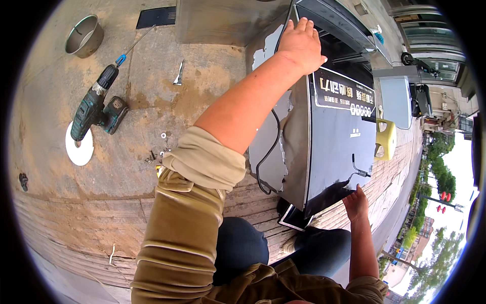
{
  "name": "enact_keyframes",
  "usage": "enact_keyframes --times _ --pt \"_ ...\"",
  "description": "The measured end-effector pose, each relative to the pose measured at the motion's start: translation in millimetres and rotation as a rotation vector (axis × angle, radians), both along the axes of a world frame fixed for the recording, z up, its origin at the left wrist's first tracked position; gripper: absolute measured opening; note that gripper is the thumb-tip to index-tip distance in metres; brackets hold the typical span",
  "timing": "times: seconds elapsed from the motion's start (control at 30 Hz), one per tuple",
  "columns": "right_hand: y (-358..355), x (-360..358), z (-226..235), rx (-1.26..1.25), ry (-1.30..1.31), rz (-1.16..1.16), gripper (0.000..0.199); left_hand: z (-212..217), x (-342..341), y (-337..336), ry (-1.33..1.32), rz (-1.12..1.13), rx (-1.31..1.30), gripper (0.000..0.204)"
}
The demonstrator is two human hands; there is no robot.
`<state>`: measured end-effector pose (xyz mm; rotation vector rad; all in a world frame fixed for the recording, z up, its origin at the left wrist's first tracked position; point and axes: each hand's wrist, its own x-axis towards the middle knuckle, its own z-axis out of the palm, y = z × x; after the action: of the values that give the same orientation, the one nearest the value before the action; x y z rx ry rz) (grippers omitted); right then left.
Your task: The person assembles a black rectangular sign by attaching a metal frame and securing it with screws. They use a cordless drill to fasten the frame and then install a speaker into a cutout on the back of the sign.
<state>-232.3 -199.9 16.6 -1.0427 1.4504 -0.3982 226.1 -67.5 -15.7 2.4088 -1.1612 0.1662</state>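
Observation:
A large range hood [331, 137] with a glossy dark front panel stands tilted on the ground in front of me. Its grey side is partly covered by torn, peeling film [273, 167]. My left hand [302, 48] reaches over its upper edge, fingers stretched out and resting near the dark opening [349, 61]. A black power cord [260, 167] runs under my left forearm and down the side. At the panel's near right corner, my right hand [357, 203] pinches the edge, with some fingers hidden.
On the paving at left lie a cordless drill [93, 104], a white disc [79, 147], a metal bowl [85, 36] and loose screws and washers [163, 136]. A metal box [217, 23] stands behind the hood. Past its right side is a yellow plastic stool [387, 139].

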Motion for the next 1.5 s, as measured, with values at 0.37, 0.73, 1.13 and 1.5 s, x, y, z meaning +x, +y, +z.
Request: enact_keyframes --times 0.37,0.73,1.13,1.5 --pt "-69.0 -40.5 15.9 -0.218 0.209 -0.068 0.057 16.5 -9.1 -14.7 -0.234 -0.029 0.22 0.063" --pt "-217.9 -50.4 -8.4 -0.174 -0.094 0.795 0.061 55.5 -107.5 -118.1 -0.113 -0.188 0.22 0.05" --pt "-262.0 -77.8 -71.6 -0.467 -0.461 1.145 0.084 4.1 -167.1 -328.5 -0.136 -0.097 0.308 0.058" --pt "-287.4 -83.5 -87.8 -0.484 -0.638 1.241 0.095 3.9 -163.9 -330.4 -0.125 -0.132 0.298 0.06"
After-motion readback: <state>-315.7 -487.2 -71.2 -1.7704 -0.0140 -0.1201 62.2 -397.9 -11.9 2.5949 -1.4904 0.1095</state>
